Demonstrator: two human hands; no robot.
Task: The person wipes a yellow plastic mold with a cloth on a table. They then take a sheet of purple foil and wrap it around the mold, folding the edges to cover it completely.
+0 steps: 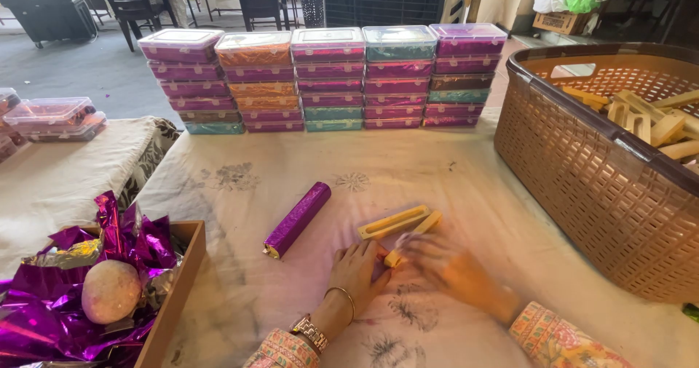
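Cloth-covered table (pixel 240 193) bears stacked plastic boxes (pixel 328 77), a brown basket (pixel 582 171) of wooden blocks, a purple foil-wrapped bar (pixel 296 219). Both hands meet at two yellow wooden sticks (pixel 397 226) (long axes slanting up-right): left hand (pixel 357 270) rests with fingers together at their near end; right hand (pixel 448 266) blurred, grip unclear.

- A table (pixel 240 193) draped in pale, faintly printed cloth filled the view.
- Beyond the table lay grey floor (pixel 87 69) in daylight.
- Dark chairs (pixel 131 0) stood farther back on that floor.
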